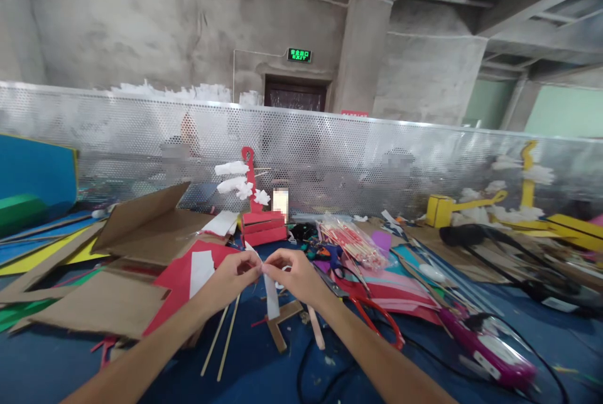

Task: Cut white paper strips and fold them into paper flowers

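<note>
My left hand [234,277] and my right hand [296,276] meet at the middle of the table, their fingertips pinched together on a narrow white paper strip [272,297]. The strip hangs down between them, and a small white end sticks up above the left fingers. Under the hands lie a bent piece of brown cardboard [277,333] and two thin wooden sticks [228,336]. Red sheet material [172,278] with a white piece [201,269] on it is beside my left wrist. Scissors with red handles [384,322] rest right of my right forearm.
Behind the hands stands a red box [264,228] with an upright red piece [252,184] bearing white shapes. Cardboard [103,303] is piled left. A bag of sticks [353,240], a purple device [499,354] and black cables are at right. A perforated metal screen [330,159] borders the table.
</note>
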The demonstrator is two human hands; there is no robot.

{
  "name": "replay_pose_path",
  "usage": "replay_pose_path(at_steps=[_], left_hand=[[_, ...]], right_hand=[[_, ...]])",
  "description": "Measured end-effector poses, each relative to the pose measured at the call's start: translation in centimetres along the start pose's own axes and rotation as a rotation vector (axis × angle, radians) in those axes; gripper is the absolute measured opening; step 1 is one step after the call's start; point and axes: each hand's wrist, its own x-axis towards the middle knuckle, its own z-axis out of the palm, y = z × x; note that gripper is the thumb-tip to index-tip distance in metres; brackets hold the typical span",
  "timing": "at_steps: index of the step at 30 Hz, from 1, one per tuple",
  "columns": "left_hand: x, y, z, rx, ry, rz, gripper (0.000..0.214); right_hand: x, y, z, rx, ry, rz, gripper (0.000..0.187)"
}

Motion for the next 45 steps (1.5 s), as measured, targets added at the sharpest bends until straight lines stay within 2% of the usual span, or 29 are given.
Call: replay_pose_path(at_steps=[13, 24, 31, 40, 45], left_hand=[[-0.6, 1.0, 0.4, 0.224, 0.063, 0.022, 0.017], [-0.7, 0.8, 0.5, 0.293, 0.104, 0.083, 0.012], [-0.6, 0.9, 0.5, 0.236, 0.098, 0.065, 0.014], [0.0, -0.4, 0.2, 0.054, 0.083, 0.004, 0.017], [0.1, -0.4, 0.0, 0.045, 0.101, -0.012, 0.022]], right_hand=[[-0.2, 0.4, 0.6, -0.067, 0.028, 0.008, 0.009], [-0.3, 0.1, 0.6, -0.081, 0.018, 0.009, 0.007], [-0.2, 0.3, 0.6, -0.052, 0.013, -0.005, 0.01], [0.0, 0.6, 0.6, 0.021, 0.006, 0.022, 0.012], [0.1, 0.5, 0.4, 0.024, 0.011, 0.018, 0.015]])
